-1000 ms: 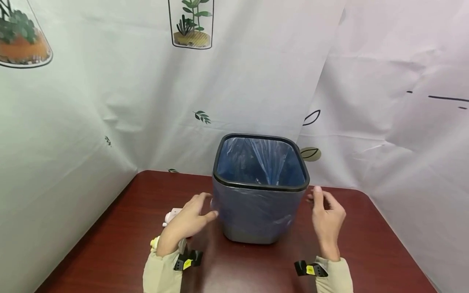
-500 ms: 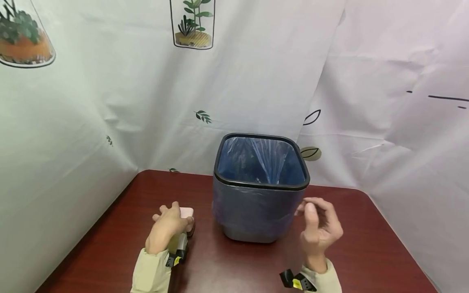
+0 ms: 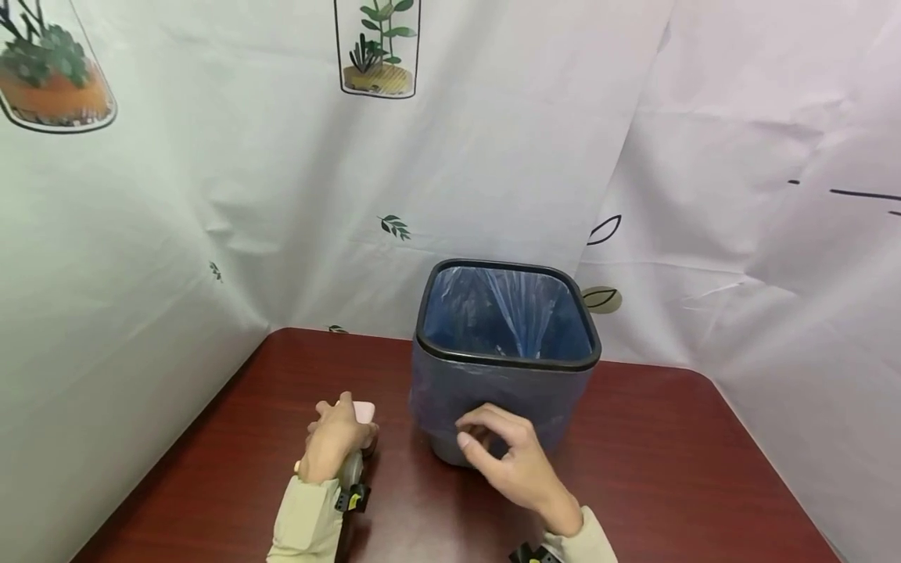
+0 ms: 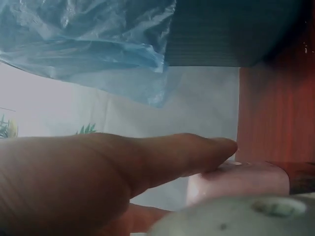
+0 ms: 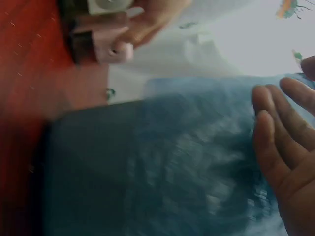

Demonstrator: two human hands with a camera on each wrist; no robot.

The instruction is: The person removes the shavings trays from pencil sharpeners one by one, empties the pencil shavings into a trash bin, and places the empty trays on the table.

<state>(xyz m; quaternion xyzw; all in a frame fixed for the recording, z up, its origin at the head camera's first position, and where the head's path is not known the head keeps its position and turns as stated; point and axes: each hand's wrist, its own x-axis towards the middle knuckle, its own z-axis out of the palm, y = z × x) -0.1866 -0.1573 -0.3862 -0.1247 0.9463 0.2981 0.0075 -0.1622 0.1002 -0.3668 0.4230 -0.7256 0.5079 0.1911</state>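
My left hand is at the left of the table, its thumb and fingers around a small pink, box-like object whose kind I cannot tell. In the left wrist view the thumb lies on top of the pink object; the other fingers are mostly hidden. My right hand hovers before the trash can, fingers loosely bent and holding nothing. The can is grey-blue with a black rim, and a translucent bluish bag lines it and hangs over its outside.
A pale grey item with an oval mark is close to the left wrist, partly hidden under it in the head view. Dark red tabletop extends right of the can. A white printed curtain hangs behind and at the left.
My left hand has moved from beside the can leftward onto the pink object. The right hand has left the can's right side and swung left across its front.
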